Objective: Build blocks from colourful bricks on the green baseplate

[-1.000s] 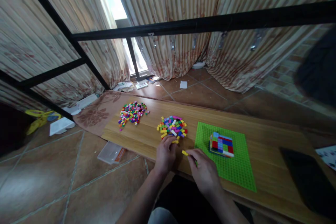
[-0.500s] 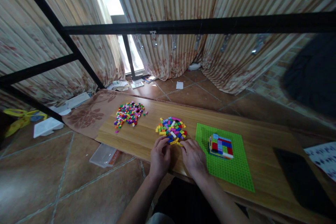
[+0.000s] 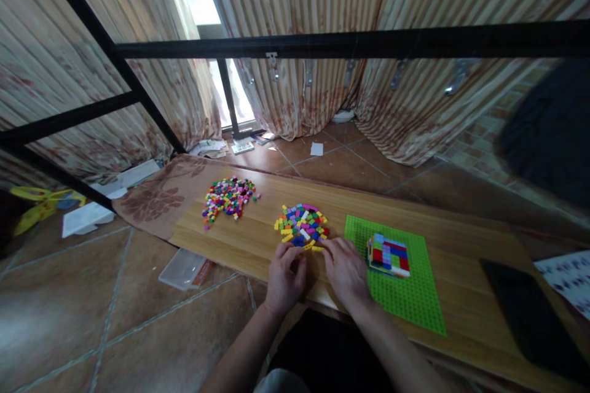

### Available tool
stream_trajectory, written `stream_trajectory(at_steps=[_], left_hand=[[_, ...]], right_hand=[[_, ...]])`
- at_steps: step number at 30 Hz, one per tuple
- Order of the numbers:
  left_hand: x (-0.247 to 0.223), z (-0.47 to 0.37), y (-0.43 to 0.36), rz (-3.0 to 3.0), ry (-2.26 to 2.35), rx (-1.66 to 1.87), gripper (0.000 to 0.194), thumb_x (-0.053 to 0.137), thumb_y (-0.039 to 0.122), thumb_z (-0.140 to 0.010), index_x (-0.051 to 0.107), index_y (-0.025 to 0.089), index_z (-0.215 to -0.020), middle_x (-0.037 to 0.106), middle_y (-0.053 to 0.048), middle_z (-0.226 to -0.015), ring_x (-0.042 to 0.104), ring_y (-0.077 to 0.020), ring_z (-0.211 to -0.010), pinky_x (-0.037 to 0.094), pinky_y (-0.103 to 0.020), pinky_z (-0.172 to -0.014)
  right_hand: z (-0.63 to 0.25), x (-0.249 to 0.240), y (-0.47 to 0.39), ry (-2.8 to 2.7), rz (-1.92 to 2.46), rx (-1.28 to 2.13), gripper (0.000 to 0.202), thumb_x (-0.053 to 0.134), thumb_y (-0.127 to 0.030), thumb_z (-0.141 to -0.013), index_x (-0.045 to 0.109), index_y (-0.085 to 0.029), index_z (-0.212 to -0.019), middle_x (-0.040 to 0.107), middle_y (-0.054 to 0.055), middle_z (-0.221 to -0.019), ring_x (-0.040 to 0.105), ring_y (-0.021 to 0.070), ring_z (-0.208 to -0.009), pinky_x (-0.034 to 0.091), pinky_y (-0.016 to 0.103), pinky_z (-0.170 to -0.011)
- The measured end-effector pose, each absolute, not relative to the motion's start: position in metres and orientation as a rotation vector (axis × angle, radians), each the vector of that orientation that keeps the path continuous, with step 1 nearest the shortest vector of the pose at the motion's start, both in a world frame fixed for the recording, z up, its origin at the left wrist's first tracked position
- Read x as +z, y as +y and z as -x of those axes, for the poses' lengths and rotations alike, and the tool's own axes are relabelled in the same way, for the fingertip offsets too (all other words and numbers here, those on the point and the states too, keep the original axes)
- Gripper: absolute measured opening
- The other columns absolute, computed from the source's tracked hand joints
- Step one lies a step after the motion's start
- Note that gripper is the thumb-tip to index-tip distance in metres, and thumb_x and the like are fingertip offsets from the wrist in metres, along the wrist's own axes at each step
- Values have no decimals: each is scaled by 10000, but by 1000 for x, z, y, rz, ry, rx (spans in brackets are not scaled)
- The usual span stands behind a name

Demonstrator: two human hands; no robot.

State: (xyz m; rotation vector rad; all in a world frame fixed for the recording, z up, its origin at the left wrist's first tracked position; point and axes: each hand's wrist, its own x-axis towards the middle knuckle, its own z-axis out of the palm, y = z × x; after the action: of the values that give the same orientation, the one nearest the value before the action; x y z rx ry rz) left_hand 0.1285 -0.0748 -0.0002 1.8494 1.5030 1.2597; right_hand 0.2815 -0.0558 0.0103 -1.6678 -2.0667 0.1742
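Note:
My left hand (image 3: 286, 276) is closed at the table's near edge, its thumb and index finger pinched at the left end of a small yellow brick (image 3: 308, 247). Facing it, my right hand (image 3: 348, 270) pinches another yellow brick (image 3: 317, 249); the fingertips partly cover it. The two bricks lie almost end to end, and I cannot tell whether they are joined. Just beyond them is a loose pile of mixed-colour bricks (image 3: 302, 221). Right of my right hand, a low built block of red, blue, white and yellow bricks (image 3: 388, 255) sits on a green baseplate (image 3: 415, 307).
A heap of smaller colourful bricks (image 3: 228, 196) lies toward the left of the wooden table (image 3: 262, 196). At the right are a dark flat slab (image 3: 525, 313) and a printed sheet (image 3: 566, 279). A clear plastic container (image 3: 183, 269) is on the floor. A black metal rail (image 3: 322, 46) crosses behind.
Both hands have shifted slightly right. The two yellow bricks between them are now nearly in line, and the right hand's brick is turned more level.

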Motion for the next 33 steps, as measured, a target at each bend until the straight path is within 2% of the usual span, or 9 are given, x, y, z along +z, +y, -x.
stream_trajectory(at_steps=[9,18,27,33], left_hand=[[2,-127,-77,-1970,1361,1154,177,523,119,-810,625,197,-932,611,-60,-958,599,-144,-864,506,-269,-776],[2,-129,-77,-2106,1376,1043,174,526,139,-811,628,213,-931,654,-60,-976,590,-181,-911,495,-325,-821],[3,-129,-77,-2114,1374,1023,163,519,145,-816,627,208,-921,644,-63,-945,583,-180,-901,494,-312,-802],[2,-128,-77,-2117,1380,1002,189,509,142,-818,634,212,-941,644,-67,-955,581,-188,-905,492,-327,-808]], right_hand=[[-280,17,-48,-2126,1843,89,299,411,-133,-891,616,-179,-1103,636,83,-1056,484,241,-990,332,350,-849],[-274,14,-51,-2153,1672,220,381,418,-91,-854,595,-196,-1175,608,56,-1159,464,222,-1038,342,324,-892],[-267,15,-42,-2213,1633,201,498,427,-73,-836,538,-269,-1280,560,48,-1221,442,223,-1064,337,323,-929],[-271,19,-39,-2137,1680,207,379,421,-102,-872,609,-222,-1178,598,65,-1131,470,213,-1006,349,315,-902]])
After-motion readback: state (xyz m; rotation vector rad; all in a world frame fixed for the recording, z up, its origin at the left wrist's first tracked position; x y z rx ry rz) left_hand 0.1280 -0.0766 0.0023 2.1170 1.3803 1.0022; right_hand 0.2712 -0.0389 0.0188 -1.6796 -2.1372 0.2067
